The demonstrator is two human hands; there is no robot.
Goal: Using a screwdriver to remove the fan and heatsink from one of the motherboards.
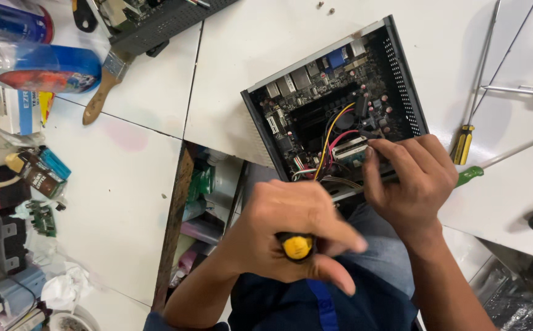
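An open black computer case [401, 73] lies on the white worktop, its circuit board [321, 104] and red and yellow wires [334, 132] exposed. My left hand [291, 230] is closed around a screwdriver with a yellow and black handle [297, 246], its shaft hidden behind the fingers and pointing toward the case's near edge. My right hand [410, 181] rests on the case's near right corner, fingertips touching the board parts beside the wires.
Several screwdrivers [462, 144] lie right of the case, one with a green handle [470, 176]. A paintbrush [104, 86] and spray cans [46, 67] lie at the left, with clutter along the left edge. Two small screws [326, 7] sit at the top.
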